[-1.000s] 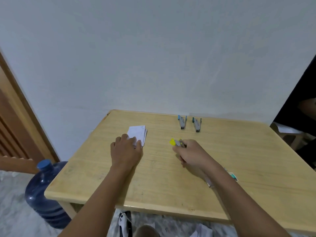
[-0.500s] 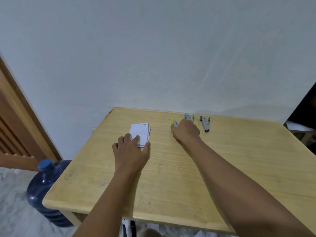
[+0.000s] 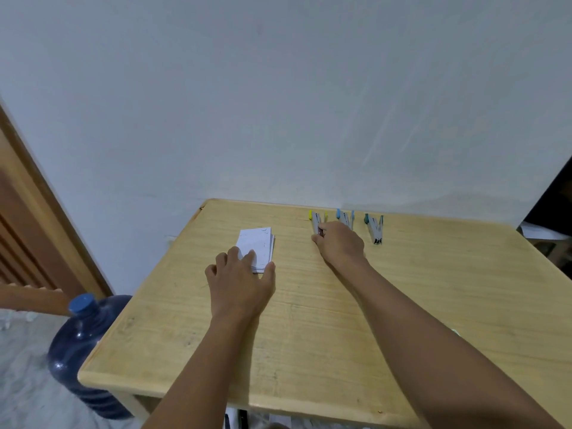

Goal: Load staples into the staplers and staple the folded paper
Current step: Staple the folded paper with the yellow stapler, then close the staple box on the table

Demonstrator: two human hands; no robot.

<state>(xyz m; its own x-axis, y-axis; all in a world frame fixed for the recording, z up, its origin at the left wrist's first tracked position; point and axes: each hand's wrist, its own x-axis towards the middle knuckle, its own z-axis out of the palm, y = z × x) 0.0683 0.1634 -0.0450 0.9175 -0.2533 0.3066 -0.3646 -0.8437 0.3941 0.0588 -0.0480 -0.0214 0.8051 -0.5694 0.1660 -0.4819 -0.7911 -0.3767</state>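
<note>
So, both arms reach out across the wooden counter (image 3: 448,305) from the bottom of the frame. The left hand (image 3: 241,277) lies palm-down near the middle, fingers straight and relaxed. Its fingertips rest on the near end of the folded paper (image 3: 257,243), and the thumb sits just beside the stack's right edge. It's pressing, not gripping.

The right hand (image 3: 340,246) is stretched further back, knuckles up, with curled fingers at the near end of the yellow stapler (image 3: 315,222). The back of the hand hides the fingertips, so honestly I can't tell if it's pinching the stapler or only touching it.

That yellow stapler lies on the counter close to the far edge, splayed open in a V. Just to its right is a blue stapler (image 3: 346,218), partly hidden behind the right hand's knuckles. A teal stapler (image 3: 374,229) sits a bit further right, in plain view, also lying open. All three line up in a row in front of the plain pale wall (image 3: 278,103).

Off the counter, there's a big blue water bottle (image 3: 83,345) on the floor at lower left, and a brown wooden door (image 3: 28,218) along the left edge.
</note>
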